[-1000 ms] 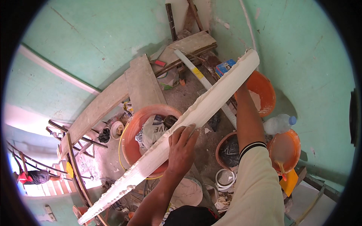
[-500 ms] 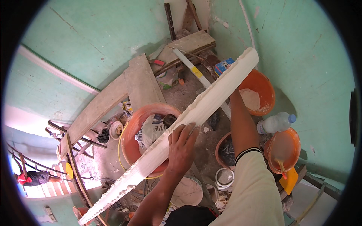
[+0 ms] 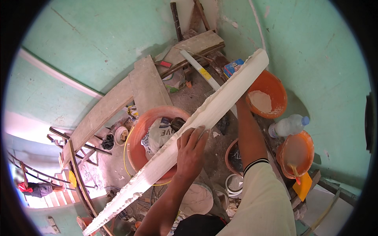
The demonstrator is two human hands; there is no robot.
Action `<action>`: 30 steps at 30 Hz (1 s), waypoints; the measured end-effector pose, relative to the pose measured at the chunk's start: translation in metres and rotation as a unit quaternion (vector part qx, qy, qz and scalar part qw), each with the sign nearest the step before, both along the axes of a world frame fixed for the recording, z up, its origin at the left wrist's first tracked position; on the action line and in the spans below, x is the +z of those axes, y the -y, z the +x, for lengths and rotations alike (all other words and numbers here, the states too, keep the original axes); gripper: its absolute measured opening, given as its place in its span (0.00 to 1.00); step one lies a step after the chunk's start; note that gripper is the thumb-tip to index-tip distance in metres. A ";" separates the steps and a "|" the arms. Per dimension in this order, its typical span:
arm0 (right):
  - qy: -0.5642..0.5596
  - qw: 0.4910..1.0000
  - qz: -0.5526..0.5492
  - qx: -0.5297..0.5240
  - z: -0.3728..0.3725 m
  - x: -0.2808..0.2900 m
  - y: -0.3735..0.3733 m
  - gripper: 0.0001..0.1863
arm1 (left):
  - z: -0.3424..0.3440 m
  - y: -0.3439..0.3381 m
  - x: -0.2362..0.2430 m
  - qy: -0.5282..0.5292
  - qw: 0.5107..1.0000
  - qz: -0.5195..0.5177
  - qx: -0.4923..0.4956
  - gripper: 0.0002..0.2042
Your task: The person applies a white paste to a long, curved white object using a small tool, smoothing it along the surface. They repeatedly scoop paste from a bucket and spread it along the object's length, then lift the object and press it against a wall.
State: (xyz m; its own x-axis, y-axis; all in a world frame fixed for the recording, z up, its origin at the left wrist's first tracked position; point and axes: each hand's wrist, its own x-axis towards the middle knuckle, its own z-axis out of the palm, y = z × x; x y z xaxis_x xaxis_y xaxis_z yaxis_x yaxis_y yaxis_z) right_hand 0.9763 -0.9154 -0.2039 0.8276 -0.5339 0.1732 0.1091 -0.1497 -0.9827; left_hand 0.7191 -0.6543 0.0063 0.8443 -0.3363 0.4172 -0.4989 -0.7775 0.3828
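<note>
White moulding (image 3: 224, 100) slants over the orange tub (image 3: 136, 142), left hand (image 3: 190, 154) clasping its edge midway, right hand hidden beneath the upper end (can't tell its grip), probably to balance that length.

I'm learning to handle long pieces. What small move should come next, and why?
I'd probably slide the left hand a little along the long white strip toward its lower-left end: that hand lies partway along, the right forearm reaches behind the upper part, and the lower-left stretch shows no hand on it. The right hand itself is hidden.
</note>
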 end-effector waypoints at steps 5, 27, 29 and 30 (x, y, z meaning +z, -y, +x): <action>-0.007 0.999 -0.044 -0.024 -0.013 -0.012 -0.023 0.24 | -0.001 0.001 0.003 -0.004 1.000 -0.011 0.009 0.22; 0.010 1.000 0.021 -0.003 0.004 0.011 -0.004 0.26 | 0.000 -0.001 -0.003 -0.003 1.000 0.007 0.002 0.23; 0.010 1.000 0.021 -0.004 0.004 0.010 -0.007 0.26 | -0.001 -0.001 -0.003 -0.002 1.000 0.012 0.003 0.23; 0.009 1.000 0.019 -0.004 0.003 0.009 -0.009 0.26 | -0.001 -0.001 -0.003 -0.003 1.000 0.012 0.003 0.23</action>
State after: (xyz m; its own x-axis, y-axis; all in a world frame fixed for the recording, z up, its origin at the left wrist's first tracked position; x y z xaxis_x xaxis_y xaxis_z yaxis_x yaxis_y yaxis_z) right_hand 0.9793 -0.9064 -0.1952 0.8206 -0.5462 0.1682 0.1265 -0.1135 -0.9855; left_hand 0.7183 -0.6532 0.0030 0.8486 -0.3409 0.4045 -0.4921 -0.7893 0.3672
